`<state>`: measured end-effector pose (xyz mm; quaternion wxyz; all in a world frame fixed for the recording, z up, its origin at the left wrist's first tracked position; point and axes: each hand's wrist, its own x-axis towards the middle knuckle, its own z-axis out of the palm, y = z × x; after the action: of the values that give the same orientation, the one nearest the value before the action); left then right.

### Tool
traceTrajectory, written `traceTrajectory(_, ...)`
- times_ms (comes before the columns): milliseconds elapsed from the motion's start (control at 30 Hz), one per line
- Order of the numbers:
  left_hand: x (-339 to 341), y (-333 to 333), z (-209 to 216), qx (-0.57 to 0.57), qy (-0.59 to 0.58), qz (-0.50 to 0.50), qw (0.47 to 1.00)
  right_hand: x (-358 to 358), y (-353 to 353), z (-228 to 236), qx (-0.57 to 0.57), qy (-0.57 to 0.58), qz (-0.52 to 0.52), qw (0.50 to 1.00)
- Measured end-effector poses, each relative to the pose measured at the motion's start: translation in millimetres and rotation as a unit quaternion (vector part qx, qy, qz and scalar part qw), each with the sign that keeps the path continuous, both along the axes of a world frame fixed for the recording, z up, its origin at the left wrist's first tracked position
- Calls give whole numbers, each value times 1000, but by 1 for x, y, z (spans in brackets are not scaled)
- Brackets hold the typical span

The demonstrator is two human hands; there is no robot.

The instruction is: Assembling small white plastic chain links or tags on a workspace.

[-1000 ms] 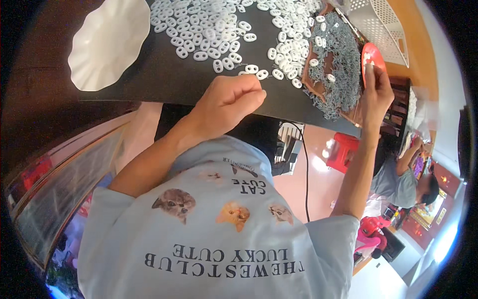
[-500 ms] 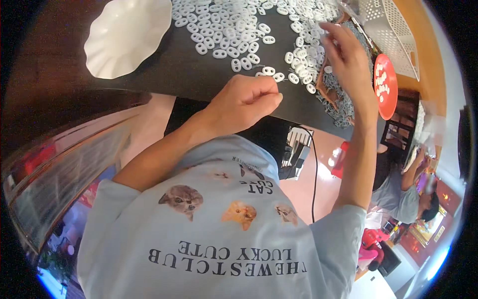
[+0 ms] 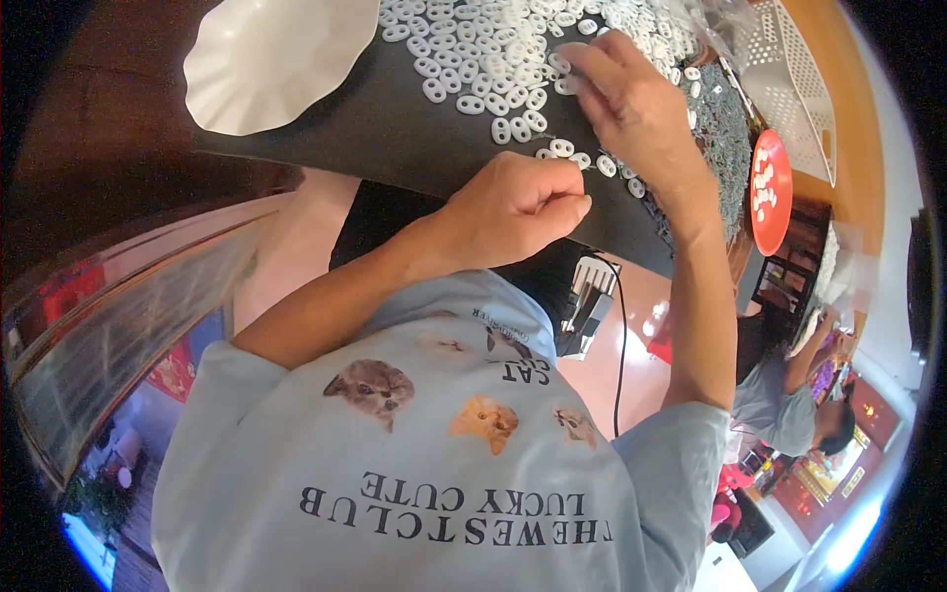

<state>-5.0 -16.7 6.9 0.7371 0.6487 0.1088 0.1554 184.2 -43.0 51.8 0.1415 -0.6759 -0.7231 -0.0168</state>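
My left hand (image 3: 523, 209) is closed in a fist at the table's near edge, thumb pressed against the curled forefinger. Whatever it may hold is hidden. Over the loose white pieces reaches my right hand (image 3: 641, 113), palm down. Its fingers are bent and slightly blurred, with the tips apart, and no held piece can be made out. Small oval white plastic pieces with two holes (image 3: 464, 59) lie spread across the dark table (image 3: 414, 133). A few of them (image 3: 562, 148) sit just beyond my left fist. Right of my right hand is a heap of small grey pieces (image 3: 725, 148).
A white wavy-rimmed dish (image 3: 261, 74) stands at the far left. To the right are a red plate (image 3: 771, 222) with small white bits and a white perforated basket (image 3: 789, 89). A black cable (image 3: 621, 345) hangs below the table. Another person (image 3: 789, 395) is at the far right.
My right hand has moved left, from beside the grey heap to over the white pieces, and its fingers are more bent. The left fist stays closed. The view has shifted slightly.
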Motion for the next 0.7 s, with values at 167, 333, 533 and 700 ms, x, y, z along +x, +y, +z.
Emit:
traceTrajectory(167, 0, 0, 0, 9, 5, 2, 1000, 11, -6, -10, -4, -28, -6, 1000)
traceTrajectory(333, 0, 0, -1, 19, 11, 3, 1000, 2, -2, -4, 2, -35, -34, 999)
traceTrajectory(533, 0, 0, -1, 39, -8, 17, 999, -11, 8, -12, -23, -100, 8, 995)
traceTrajectory(700, 1, 0, -2, -25, 8, 20, 999, -1, -5, -11, 24, 8, -18, 1000)
